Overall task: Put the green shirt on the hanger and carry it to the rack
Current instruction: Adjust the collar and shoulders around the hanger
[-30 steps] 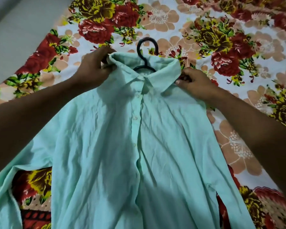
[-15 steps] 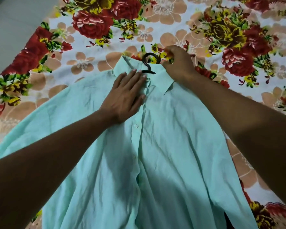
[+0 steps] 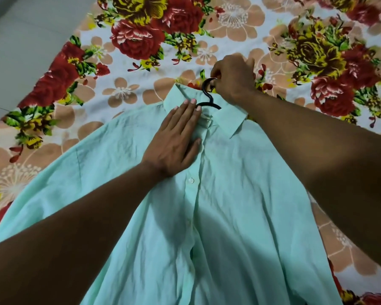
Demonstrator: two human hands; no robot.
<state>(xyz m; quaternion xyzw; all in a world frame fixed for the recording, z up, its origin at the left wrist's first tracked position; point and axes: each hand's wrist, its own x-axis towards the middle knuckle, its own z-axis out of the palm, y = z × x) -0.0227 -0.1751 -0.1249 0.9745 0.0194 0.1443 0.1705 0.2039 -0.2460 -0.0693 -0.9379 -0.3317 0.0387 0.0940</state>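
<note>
The green shirt (image 3: 224,216) lies flat and buttoned on the bed, collar at the far end. A black hanger (image 3: 207,100) sits inside it, with only its hook and neck showing above the collar. My right hand (image 3: 231,80) grips the hook with curled fingers. My left hand (image 3: 176,139) lies flat on the shirt just below the left collar, fingers straight and fingertips at the collar's edge. The hanger's arms are hidden under the fabric.
A floral bedsheet (image 3: 123,93) with red, yellow and peach flowers covers the bed under the shirt. A grey floor (image 3: 20,40) shows past the bed's left edge. No rack is in view.
Both hands left the shirt's shoulders. The right hand moved to the hook and gripped it; the left hand laid itself flat below the collar. The view has since shifted slightly closer.
</note>
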